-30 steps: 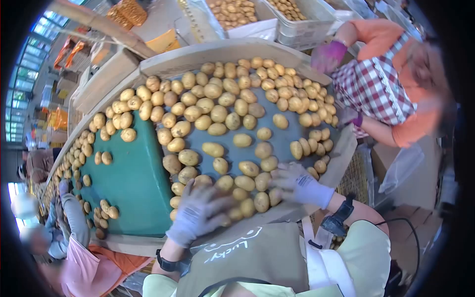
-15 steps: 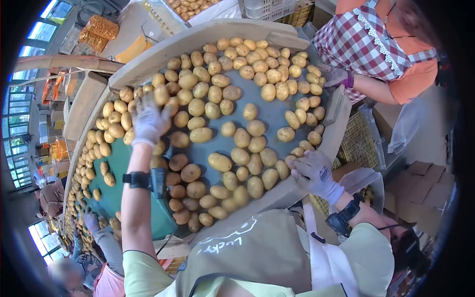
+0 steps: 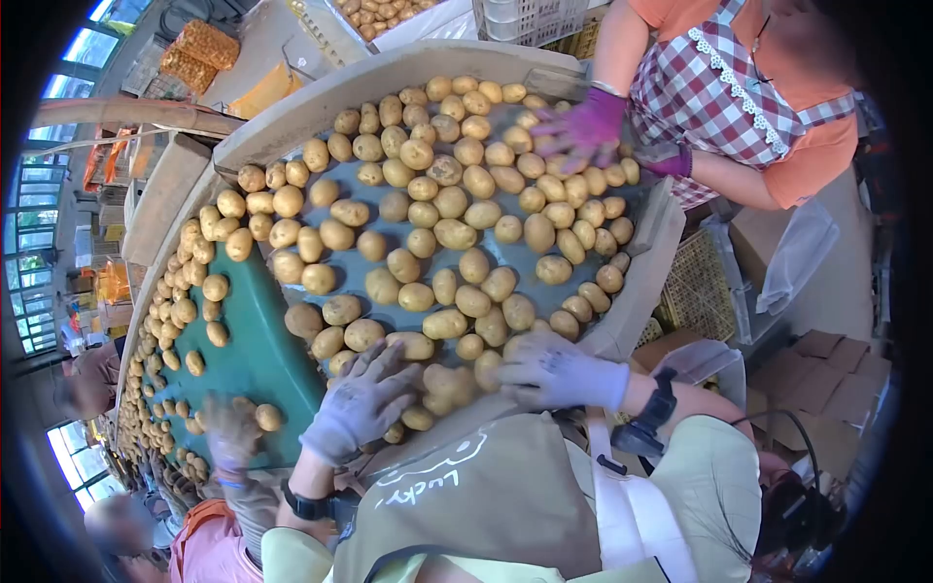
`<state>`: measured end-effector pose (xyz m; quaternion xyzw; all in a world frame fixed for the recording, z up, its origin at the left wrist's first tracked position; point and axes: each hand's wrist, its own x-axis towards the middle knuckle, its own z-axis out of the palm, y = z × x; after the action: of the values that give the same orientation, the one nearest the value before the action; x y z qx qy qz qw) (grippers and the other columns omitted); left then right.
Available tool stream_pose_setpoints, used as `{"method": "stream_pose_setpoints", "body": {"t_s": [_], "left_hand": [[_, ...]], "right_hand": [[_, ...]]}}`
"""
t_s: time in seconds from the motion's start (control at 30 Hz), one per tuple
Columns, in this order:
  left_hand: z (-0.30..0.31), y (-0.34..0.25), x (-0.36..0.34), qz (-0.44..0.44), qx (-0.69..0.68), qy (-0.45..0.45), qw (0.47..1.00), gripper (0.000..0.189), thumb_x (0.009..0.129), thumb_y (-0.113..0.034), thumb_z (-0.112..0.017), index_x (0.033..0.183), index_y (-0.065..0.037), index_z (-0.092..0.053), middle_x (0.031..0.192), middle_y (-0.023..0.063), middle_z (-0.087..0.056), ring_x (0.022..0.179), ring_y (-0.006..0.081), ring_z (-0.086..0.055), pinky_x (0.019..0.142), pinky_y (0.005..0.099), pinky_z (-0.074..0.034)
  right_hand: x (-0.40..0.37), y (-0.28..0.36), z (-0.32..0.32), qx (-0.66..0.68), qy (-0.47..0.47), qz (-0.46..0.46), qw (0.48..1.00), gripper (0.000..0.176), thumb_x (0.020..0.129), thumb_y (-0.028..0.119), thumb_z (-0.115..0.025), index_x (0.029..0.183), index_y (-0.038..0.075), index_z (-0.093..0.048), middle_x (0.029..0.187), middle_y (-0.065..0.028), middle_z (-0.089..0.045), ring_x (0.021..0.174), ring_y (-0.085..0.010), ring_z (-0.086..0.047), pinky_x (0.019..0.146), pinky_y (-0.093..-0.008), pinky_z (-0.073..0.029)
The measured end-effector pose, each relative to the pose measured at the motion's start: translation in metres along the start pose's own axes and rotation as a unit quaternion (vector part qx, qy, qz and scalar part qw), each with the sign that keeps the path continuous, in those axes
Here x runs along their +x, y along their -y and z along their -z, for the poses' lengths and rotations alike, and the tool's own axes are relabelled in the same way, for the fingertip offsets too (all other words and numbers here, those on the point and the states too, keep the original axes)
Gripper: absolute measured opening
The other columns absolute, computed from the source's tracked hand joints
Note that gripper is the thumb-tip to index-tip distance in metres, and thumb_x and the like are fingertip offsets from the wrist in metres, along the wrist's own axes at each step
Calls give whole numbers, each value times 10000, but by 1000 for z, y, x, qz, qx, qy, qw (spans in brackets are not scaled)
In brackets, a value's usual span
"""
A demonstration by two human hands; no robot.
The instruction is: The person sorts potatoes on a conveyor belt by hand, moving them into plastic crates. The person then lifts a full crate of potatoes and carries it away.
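Observation:
My left hand (image 3: 362, 403), in a pale work glove, lies over potatoes at the near edge of the grey sorting surface, fingers spread. It touches a potato (image 3: 410, 345) near its fingertips and grips nothing. My right hand (image 3: 559, 371), gloved alike, reaches leftward along the near rim with fingers stretched out. Blurred potatoes (image 3: 447, 386) lie between my two hands. Many more potatoes (image 3: 454, 233) are scattered over the grey surface (image 3: 352, 282) ahead; what is under my palms is hidden.
A co-worker's purple-gloved hand (image 3: 588, 126) spreads over potatoes at the far right. At left, another person's blurred gloved hand (image 3: 231, 432) is above the green belt (image 3: 255, 340). A raised rim (image 3: 408, 68) borders the surface. Yellow crates (image 3: 702, 282) and cardboard (image 3: 826, 374) are at right.
My left hand has come back from the far left to the near edge. My right hand has moved left off the rim corner. Potatoes have shifted, and the co-worker's purple glove has reached in.

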<state>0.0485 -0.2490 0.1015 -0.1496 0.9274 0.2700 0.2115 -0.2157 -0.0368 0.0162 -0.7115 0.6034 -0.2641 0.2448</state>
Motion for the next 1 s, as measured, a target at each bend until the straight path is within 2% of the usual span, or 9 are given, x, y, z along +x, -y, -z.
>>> {"method": "stream_pose_setpoints", "body": {"t_s": [0.07,0.17,0.23,0.37,0.5,0.57,0.7,0.83,1.0], "left_hand": [[-4,6,-22,80,-92,-22,992,368,979,-340,-615,1298,-187,-720,1566,111,-520,1462,380,-450,1216,543,-335],[-17,2,-48,94,-38,-94,990,327,979,-314,-610,1242,-177,-747,1498,111,-595,1409,326,-525,1217,545,-328],[-24,0,-58,122,-53,-120,984,303,975,-305,-609,1203,-177,-764,1458,105,-631,1363,293,-569,1229,547,-301],[-27,9,-61,129,-72,-146,978,292,983,-312,-598,1170,-174,-773,1405,102,-663,1325,297,-590,1244,547,-263],[-27,12,-63,125,-87,-137,979,287,998,-319,-589,1141,-164,-783,1336,101,-690,1292,297,-604,1232,549,-283],[-30,13,-61,118,-80,-144,979,289,1001,-325,-588,1134,-160,-786,1302,96,-705,1276,296,-613,1226,546,-294],[-27,14,-41,98,-71,-147,982,294,987,-340,-612,1131,-152,-787,1203,81,-740,1181,291,-657,1170,523,-363],[-7,15,-35,61,-127,-61,988,329,997,-308,-604,1172,-84,-772,1233,107,-727,1178,307,-653,1134,482,-398],[-22,33,-18,42,-68,-277,957,318,932,-297,-683,1194,-136,-763,1291,133,-678,1293,376,-577,1111,522,-426]], "right_hand": [[22,-28,-11,-58,-66,150,985,188,896,239,-695,1074,230,-756,928,-21,-661,856,-250,-623,755,-420,-488],[60,-49,22,-180,41,-135,974,303,786,263,-739,1088,279,-740,1024,-48,-604,1004,-354,-562,858,-521,-420],[63,-43,16,-201,-160,-69,964,381,785,286,-758,1162,248,-712,1111,-80,-611,1035,-359,-569,929,-533,-432],[63,-30,0,-96,-8,180,979,535,832,424,-739,1294,163,-672,1277,-115,-625,1183,-351,-562,1077,-573,-391],[84,-74,40,-225,73,-210,949,631,892,479,-685,1448,192,-605,1423,-146,-581,1370,-345,-477,1190,-629,-241],[80,-81,22,-281,-49,-122,951,671,882,498,-697,1491,247,-572,1513,-195,-506,1417,-386,-441,1192,-643,-232],[102,-37,-9,-162,59,-95,980,699,870,527,-713,1523,359,-528,1676,-183,-301,1486,-474,-350,1165,-691,-271],[120,-36,14,-71,112,48,990,454,873,464,-716,1258,222,-721,1262,-83,-697,1104,-362,-663,933,-574,-484],[181,-53,-17,-135,-83,-20,987,562,881,544,-696,1363,260,-640,1506,-217,-475,1376,-538,-392,1060,-690,-379]]}}
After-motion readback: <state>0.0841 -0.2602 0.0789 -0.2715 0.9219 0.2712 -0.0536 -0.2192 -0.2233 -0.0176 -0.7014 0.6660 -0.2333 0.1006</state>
